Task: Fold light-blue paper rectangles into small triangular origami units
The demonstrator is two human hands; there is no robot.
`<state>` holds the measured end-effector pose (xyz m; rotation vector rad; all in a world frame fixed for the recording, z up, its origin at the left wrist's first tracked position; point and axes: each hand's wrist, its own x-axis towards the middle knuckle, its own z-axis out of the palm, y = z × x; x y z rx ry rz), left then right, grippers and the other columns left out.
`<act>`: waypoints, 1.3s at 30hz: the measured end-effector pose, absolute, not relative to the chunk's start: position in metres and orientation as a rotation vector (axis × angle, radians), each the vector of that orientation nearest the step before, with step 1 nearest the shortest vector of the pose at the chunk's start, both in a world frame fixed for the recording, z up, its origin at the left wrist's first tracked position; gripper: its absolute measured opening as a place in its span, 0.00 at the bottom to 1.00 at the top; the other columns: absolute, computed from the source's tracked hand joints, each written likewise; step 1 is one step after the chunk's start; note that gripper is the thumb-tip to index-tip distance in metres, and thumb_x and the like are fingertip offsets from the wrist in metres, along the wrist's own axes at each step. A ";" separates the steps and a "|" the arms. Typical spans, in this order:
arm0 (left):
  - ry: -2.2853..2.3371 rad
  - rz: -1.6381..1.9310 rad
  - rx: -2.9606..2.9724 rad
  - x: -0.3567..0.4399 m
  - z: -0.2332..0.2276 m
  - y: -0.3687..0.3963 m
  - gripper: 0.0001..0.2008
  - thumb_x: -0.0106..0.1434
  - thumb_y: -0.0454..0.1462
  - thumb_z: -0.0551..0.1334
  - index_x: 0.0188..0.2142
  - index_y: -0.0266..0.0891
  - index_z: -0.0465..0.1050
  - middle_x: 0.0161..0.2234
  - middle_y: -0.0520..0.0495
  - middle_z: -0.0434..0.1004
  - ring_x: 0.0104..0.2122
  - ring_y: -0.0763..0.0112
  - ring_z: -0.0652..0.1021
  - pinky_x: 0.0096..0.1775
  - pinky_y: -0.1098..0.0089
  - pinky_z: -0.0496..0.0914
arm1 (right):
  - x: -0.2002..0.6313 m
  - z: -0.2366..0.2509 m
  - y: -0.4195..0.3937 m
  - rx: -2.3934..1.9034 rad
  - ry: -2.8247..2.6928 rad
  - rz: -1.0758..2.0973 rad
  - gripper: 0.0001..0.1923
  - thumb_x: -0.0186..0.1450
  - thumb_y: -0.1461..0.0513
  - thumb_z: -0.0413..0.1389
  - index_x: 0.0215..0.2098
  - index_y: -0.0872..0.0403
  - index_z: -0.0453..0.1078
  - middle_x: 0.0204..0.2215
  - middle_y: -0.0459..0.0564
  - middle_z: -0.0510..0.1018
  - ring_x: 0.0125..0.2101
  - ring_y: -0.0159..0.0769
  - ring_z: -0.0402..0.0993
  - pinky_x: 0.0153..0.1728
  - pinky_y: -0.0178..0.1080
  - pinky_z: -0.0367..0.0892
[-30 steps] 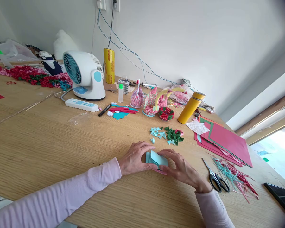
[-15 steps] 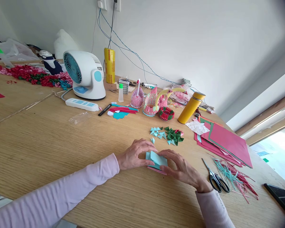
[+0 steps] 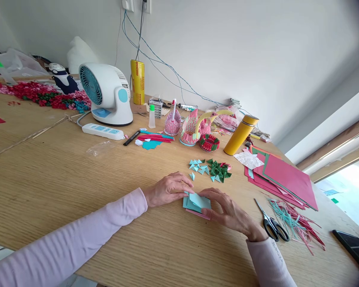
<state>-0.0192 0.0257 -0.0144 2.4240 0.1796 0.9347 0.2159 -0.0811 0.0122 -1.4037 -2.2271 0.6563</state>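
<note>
A small stack of light blue paper (image 3: 194, 203) lies on the table in front of me, with a pink sheet (image 3: 197, 214) showing at its underside. My right hand (image 3: 229, 209) grips the stack from the right, thumb along the near edge and fingers across the far edge. At the far left corner, the fingertips and thumb of my left hand (image 3: 169, 189) close together on a light blue sheet whose edge is a little raised. Just beyond lie folded light blue paper triangles (image 3: 202, 169) and a heap of dark green ones (image 3: 219, 170).
Scissors (image 3: 272, 226) and thin paper strips (image 3: 296, 223) are to the right, near a phone (image 3: 351, 245). Coloured sheets (image 3: 290, 179) lie behind them. A yellow flask (image 3: 241, 135), folded-paper swans (image 3: 191, 127), a power strip (image 3: 103, 131) and a fan (image 3: 107, 93) stand farther back.
My left hand has shifted slightly away and left; its thumb has left the stack's near side and come up to the fingers at the far left corner. My right hand has stayed put.
</note>
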 end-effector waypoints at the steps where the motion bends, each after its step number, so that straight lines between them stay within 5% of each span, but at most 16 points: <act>1: 0.172 0.933 2.428 -0.019 -0.015 0.026 0.10 0.65 0.36 0.59 0.43 0.42 0.77 0.43 0.43 0.76 0.46 0.67 0.73 0.50 0.66 0.67 | 0.216 0.012 -0.081 -1.404 -2.230 0.658 0.19 0.64 0.55 0.57 0.53 0.50 0.67 0.48 0.53 0.74 0.47 0.43 0.70 0.50 0.46 0.65; 26: 0.240 0.971 2.387 -0.018 -0.013 0.022 0.07 0.65 0.37 0.59 0.36 0.38 0.76 0.40 0.42 0.78 0.43 0.67 0.75 0.48 0.64 0.69 | 0.214 0.011 -0.081 -1.420 -2.232 0.614 0.20 0.64 0.54 0.57 0.53 0.50 0.68 0.49 0.54 0.74 0.48 0.44 0.71 0.50 0.46 0.65; 39: 0.666 0.913 1.849 -0.017 0.005 0.014 0.11 0.60 0.42 0.61 0.33 0.35 0.74 0.30 0.48 0.76 0.30 0.72 0.75 0.35 0.72 0.69 | 0.206 0.014 -0.079 -1.363 -2.028 0.519 0.14 0.66 0.54 0.54 0.45 0.51 0.71 0.44 0.52 0.77 0.43 0.42 0.73 0.44 0.42 0.68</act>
